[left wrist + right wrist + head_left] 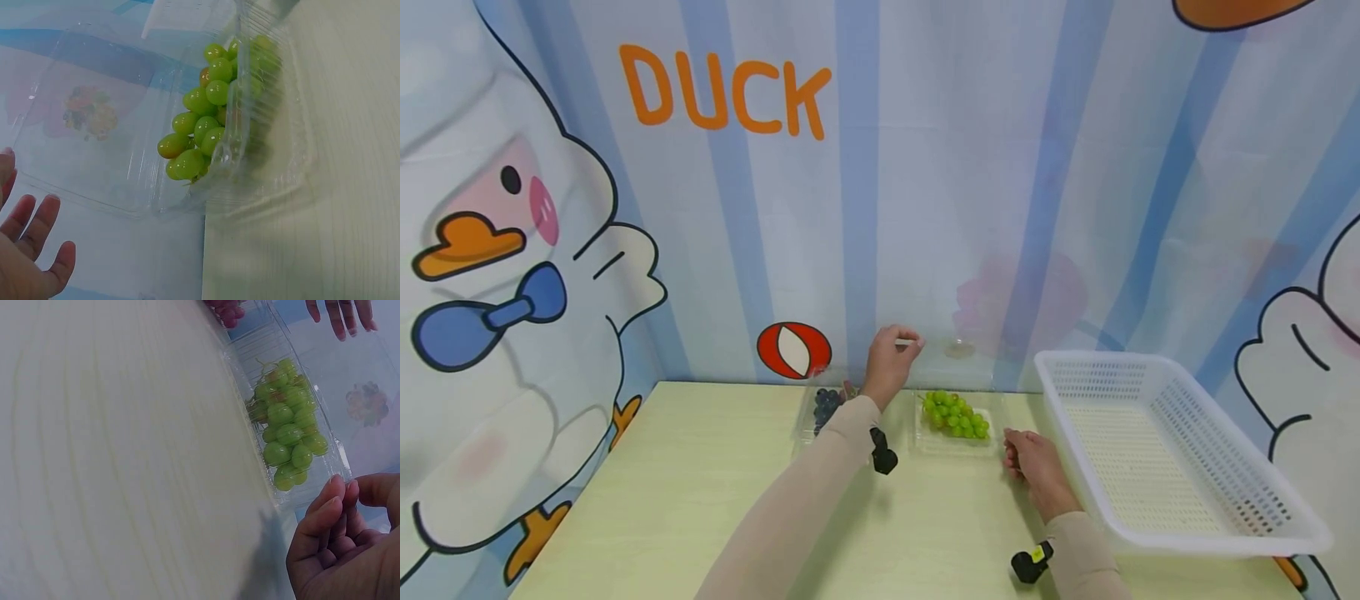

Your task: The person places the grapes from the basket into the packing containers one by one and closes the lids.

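Green grapes (955, 415) lie in a clear plastic box (250, 356) whose hinged lid (87, 156) stands raised at the back, with a flower-like print on it. My left hand (891, 362) is held up by the lid's left side, its fingers (40, 225) loosely extended in the left wrist view. At the box's right corner, the curled right hand (1033, 467) pinches the edge between thumb and fingertips, as the right wrist view shows. A second clear box with dark grapes (827, 406) stands to the left, partly covered by my left forearm.
A large white plastic basket (1150, 467) stands right of my right hand. Behind the pale wooden table (647, 500) hangs a striped curtain (925, 183) with duck pictures. Red grapes (226, 311) show at the top of the right wrist view.
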`<state>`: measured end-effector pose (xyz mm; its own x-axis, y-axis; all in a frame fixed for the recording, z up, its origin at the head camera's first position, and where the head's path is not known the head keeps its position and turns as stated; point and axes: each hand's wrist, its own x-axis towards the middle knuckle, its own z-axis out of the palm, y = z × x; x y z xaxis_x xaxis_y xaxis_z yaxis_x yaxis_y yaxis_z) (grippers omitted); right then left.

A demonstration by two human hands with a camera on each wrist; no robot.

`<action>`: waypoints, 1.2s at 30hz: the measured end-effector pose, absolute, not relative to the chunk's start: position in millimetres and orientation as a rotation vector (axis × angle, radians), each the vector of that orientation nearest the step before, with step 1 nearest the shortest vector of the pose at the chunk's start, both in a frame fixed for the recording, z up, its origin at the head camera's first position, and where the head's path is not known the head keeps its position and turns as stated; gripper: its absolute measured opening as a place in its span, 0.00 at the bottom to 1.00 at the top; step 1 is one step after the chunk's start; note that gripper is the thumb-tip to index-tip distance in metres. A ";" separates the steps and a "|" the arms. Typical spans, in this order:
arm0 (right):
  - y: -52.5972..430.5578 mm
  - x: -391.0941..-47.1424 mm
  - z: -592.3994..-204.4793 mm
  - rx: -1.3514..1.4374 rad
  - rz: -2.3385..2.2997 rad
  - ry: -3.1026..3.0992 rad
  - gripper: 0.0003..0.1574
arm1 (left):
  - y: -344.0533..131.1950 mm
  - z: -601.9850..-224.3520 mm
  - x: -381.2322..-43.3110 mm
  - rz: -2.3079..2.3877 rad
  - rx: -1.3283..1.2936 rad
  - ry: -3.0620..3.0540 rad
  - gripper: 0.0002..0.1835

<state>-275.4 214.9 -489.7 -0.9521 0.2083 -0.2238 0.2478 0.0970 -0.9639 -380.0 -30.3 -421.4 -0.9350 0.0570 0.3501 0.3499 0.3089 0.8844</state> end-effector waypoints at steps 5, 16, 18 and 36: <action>215.5 -275.6 -489.9 0.483 -2.028 2.307 0.19 | -34.3 -423.2 -377.4 -1.605 -0.452 -2.346 0.10; 214.9 -276.0 -487.2 0.492 -2.032 2.300 0.19 | -42.2 -429.4 -373.5 -1.442 -0.577 -2.364 0.08; 214.9 -276.0 -487.4 0.490 -2.028 2.300 0.19 | -42.9 -430.9 -373.2 -1.426 -0.590 -2.367 0.08; 215.4 -275.6 -488.9 0.481 -2.027 2.294 0.19 | -49.3 -437.4 -360.5 -1.339 -0.684 -2.414 0.06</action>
